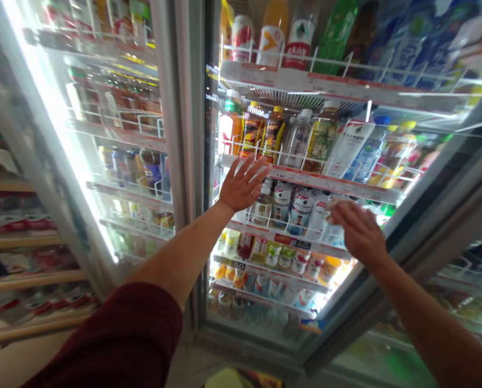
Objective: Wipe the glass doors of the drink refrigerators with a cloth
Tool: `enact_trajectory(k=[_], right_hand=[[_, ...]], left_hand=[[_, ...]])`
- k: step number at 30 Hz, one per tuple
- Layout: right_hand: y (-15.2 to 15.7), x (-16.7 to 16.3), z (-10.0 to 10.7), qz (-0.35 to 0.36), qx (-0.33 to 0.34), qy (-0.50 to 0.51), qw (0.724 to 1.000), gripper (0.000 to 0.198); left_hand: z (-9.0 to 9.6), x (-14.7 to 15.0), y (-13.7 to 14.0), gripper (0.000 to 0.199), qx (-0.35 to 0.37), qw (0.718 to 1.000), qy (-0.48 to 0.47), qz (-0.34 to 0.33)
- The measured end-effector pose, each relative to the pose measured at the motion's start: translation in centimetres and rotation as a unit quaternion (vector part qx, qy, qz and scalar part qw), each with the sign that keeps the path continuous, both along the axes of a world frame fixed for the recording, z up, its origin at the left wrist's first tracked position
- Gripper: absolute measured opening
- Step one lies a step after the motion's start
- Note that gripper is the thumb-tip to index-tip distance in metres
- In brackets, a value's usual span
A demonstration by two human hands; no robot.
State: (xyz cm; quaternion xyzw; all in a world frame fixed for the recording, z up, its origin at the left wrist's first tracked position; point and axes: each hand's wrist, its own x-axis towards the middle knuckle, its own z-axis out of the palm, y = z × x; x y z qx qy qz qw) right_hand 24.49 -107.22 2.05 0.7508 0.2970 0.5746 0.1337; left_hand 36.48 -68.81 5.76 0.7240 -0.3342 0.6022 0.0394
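Observation:
My left hand (243,184) is raised with its fingers spread, holding nothing, in front of the middle shelves of a drinks fridge. Its palm is at or near the glass door (260,328); actual contact cannot be made out. To the right, my right hand (362,231) has its fingers bent together, somewhat blurred. A small pale, cloth-like piece (337,206) shows at its fingertips. Behind the hands are bottles with white labels (301,207) on one shelf. Dark bottles with yellow caps (272,132) stand on the shelf above.
Large bottles, among them a green one (337,35), fill the top shelf. Small cups and bottles (273,253) line the lower shelves. Another fridge door (123,113) is on the left, beside wooden shelves (30,283) with goods. Something yellowish (228,377) lies at the bottom edge.

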Motion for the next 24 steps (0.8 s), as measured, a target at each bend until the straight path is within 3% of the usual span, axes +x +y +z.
enact_trajectory(k=[2, 4, 6, 8, 10, 11, 13, 16, 18, 21, 22, 24], right_hand=[[-0.1, 1.2, 2.9, 0.016, 0.150, -0.099, 0.984, 0.064], [0.9, 2.1, 3.6, 0.039, 0.225, -0.141, 0.963, 0.059], [3.0, 2.3, 2.4, 0.049, 0.166, -0.100, 0.980, 0.060], [5.3, 2.2, 1.2, 0.054, 0.016, -0.001, 0.998, 0.064], [6.9, 2.4, 1.7, 0.055, -0.068, 0.065, 0.994, 0.067], [7.4, 2.7, 2.7, 0.055, -0.054, 0.064, 0.995, 0.067], [8.1, 3.7, 5.6, 0.062, 0.055, 0.000, 0.997, 0.064], [9.8, 5.0, 8.4, 0.084, 0.186, -0.111, 0.973, 0.060], [11.6, 5.2, 8.0, 0.084, 0.153, -0.096, 0.980, 0.063], [13.6, 4.7, 7.0, 0.071, -0.006, 0.009, 0.997, 0.068], [13.8, 4.7, 7.3, 0.071, -0.029, 0.024, 0.997, 0.068], [13.4, 4.9, 9.0, 0.074, 0.019, -0.001, 0.997, 0.064]], left_hand=[[0.0, -0.1, 0.0, 0.070, 0.002, 1.000, 0.002, -0.002], [0.0, -0.1, 0.1, 0.070, 0.003, 1.000, 0.003, -0.003], [-0.1, -0.2, 0.1, 0.070, 0.006, 1.000, 0.006, -0.001], [-0.1, -0.3, 0.0, 0.068, 0.010, 1.000, 0.009, 0.003], [-0.1, -0.4, 0.0, 0.066, 0.010, 1.000, 0.003, 0.008], [-0.1, -0.4, 0.0, 0.065, 0.008, 1.000, -0.002, 0.010], [-0.1, -0.5, 0.0, 0.062, 0.007, 1.000, -0.011, 0.013], [0.0, -0.5, 0.0, 0.059, 0.007, 1.000, 0.003, 0.010], [0.0, -0.6, 0.0, 0.057, 0.007, 1.000, 0.007, 0.006], [0.0, -0.5, 0.0, 0.055, 0.010, 1.000, -0.023, 0.012], [0.0, -0.5, 0.0, 0.054, 0.011, 0.999, -0.031, 0.017], [0.0, -0.4, 0.0, 0.053, 0.012, 0.999, -0.030, 0.023]])
